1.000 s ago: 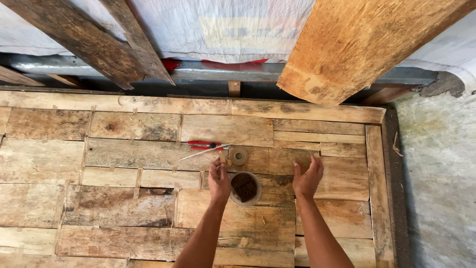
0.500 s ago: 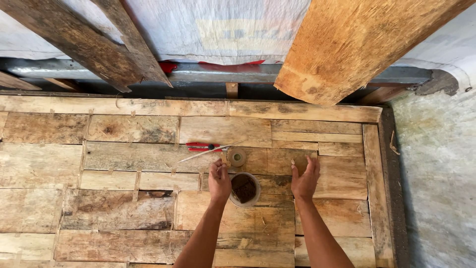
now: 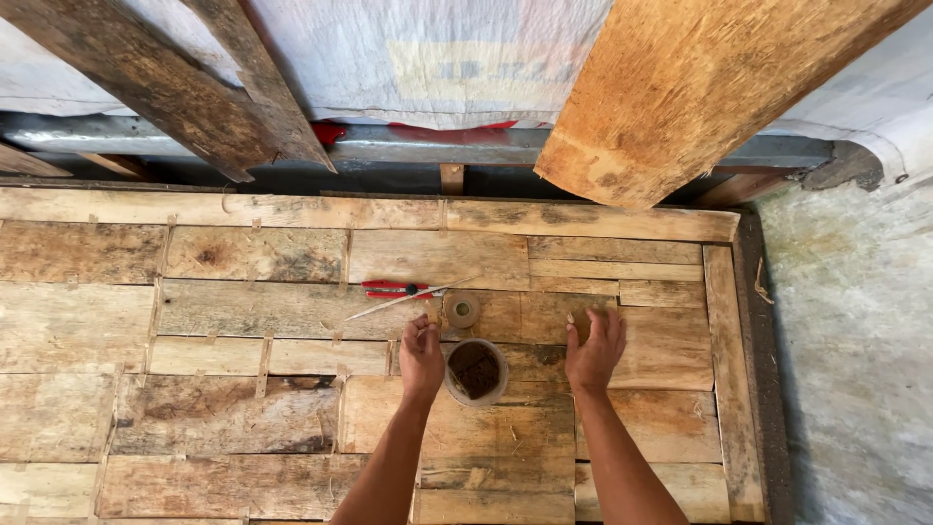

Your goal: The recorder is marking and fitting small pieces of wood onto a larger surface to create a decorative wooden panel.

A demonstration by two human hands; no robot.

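A tabletop made of rough, mismatched wooden boards fills most of the view, with a raised board along its far edge and a dark strip down its right side. Over it, at the far right, a thick pale wooden beam slants across the top of the view, and two darker weathered planks slant in from the far left. Behind them hangs a white woven sheet, with a grey metal rail running under it. To the right of the tabletop lies a pale grey concrete surface.

Both forearms reach in from the near edge. The left hand lies just left of a small round container holding dark brown material; its fingers are drawn together at the tips, and whether they pinch anything cannot be told. The right hand is spread loosely, fingers apart, holding nothing, a little to the right of the container and clear of it. The container stands upright on the boards between the two hands.

Just beyond the left hand lies a small roll of tape, flat on the boards. Left of it rests a red-handled tool, and a thin pale stick lies slanting beside it.
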